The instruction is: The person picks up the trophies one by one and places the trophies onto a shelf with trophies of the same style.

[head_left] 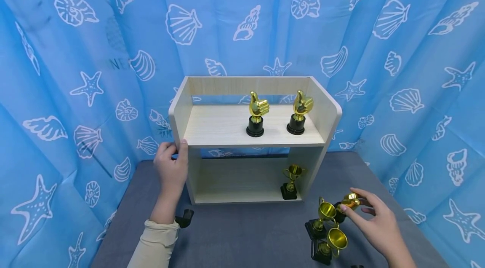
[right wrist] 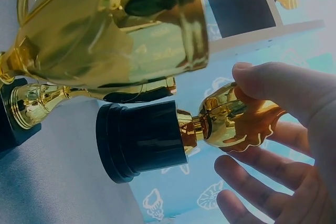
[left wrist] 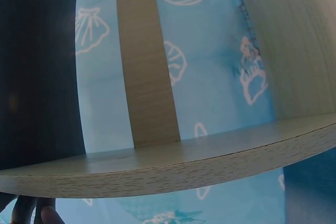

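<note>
Three black-based gold thumb-shaped trophies (head_left: 259,108); three gold two-handled cups (head_left: 326,210). Right hand (head_left: 379,223) pinches one trophy (right wrist: 181,132) between thumb and fingers. Left hand (head_left: 172,167) grips white wooden shelf (head_left: 216,122) at left edge.

the right hand (head_left: 377,221) pinches the gold, fist-shaped top of a trophy (right wrist: 189,129) with a round black base; from here it looks roughly upright, just beside two standing gold cups (head_left: 326,211) on black bases. i can't tell if it's lifted. the pale two-tier shelf (head_left: 223,124) stands upright, its left side gripped by the left hand (head_left: 171,166), bearing two gold thumbs-up trophies (head_left: 256,116) above, one small gold cup (head_left: 290,185) lower right.
</note>
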`<state>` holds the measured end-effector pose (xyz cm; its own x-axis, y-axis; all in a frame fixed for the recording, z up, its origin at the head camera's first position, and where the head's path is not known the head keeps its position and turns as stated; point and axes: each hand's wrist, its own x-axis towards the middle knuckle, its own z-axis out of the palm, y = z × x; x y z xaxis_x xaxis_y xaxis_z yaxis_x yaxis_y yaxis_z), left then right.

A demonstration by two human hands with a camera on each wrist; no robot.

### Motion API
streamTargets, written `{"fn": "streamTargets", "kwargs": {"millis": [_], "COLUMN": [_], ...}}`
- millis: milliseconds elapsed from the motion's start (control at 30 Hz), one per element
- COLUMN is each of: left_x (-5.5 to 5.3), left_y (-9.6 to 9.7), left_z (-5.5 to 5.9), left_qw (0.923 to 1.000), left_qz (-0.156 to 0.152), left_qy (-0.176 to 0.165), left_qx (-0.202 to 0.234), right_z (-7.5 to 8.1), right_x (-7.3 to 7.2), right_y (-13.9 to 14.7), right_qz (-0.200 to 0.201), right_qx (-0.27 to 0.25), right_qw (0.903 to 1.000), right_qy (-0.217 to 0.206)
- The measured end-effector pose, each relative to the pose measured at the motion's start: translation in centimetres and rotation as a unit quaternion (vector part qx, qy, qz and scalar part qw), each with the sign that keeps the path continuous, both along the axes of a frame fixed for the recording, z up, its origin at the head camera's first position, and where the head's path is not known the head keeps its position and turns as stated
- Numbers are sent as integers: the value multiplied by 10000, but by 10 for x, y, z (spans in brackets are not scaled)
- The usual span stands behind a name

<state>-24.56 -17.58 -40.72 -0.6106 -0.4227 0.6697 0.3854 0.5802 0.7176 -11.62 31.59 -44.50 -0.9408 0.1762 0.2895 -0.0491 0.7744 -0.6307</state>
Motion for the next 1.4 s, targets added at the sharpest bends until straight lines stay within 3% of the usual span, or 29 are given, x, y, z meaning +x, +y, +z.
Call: {"fn": "streamTargets", "kwargs": {"millis": [1400], "left_x": [-1], "left_y": [-1], "left_z": [0], "left_qw": [9999], "left_qz": [52], "left_qy": [24], "left_qx": [-84], "right_z": [6], "right_x": [0], "right_y": [-1], "right_qz": [-164], "right_qx": [-65], "right_qw": [9987], "right_qy": [483]}}
